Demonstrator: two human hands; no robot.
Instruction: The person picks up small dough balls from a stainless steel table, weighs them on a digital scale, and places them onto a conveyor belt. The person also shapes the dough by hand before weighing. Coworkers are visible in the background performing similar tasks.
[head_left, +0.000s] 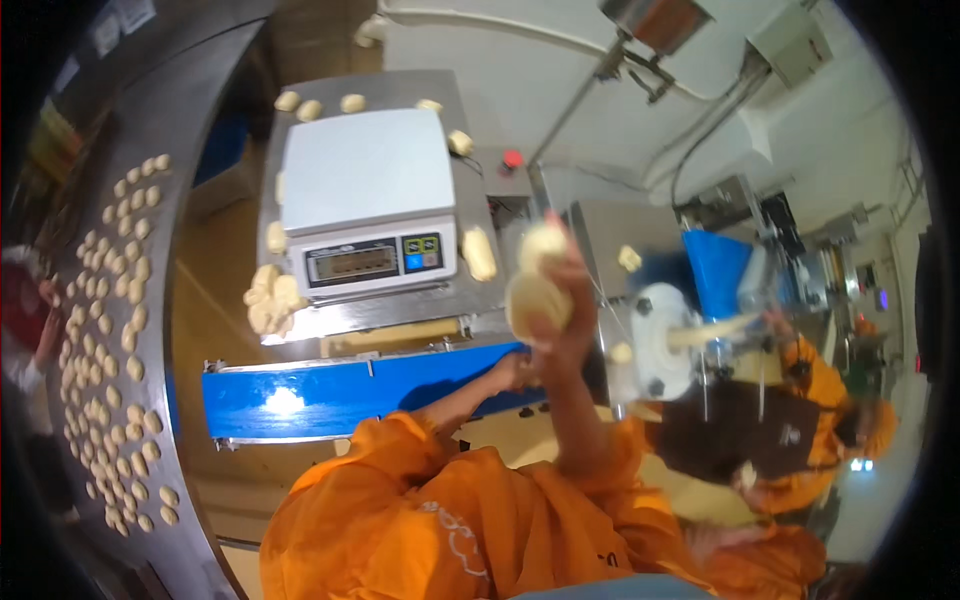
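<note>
My right hand, blurred, is raised to the right of the scale and grips pale dough that shows as two rounded lumps. Below it, my left hand is over the right end of a blue conveyor belt. Its fingers are partly covered by my right forearm, so I cannot see whether it holds anything. The white digital scale stands on a steel table with nothing on its pan. A dough cylinder lies right of the scale, and a dough heap sits at its left front corner.
Many small dough pieces cover a long steel table at left, where another person's hand reaches in. On the right, a co-worker in orange stands by a machine with a white round outlet. A red button is behind.
</note>
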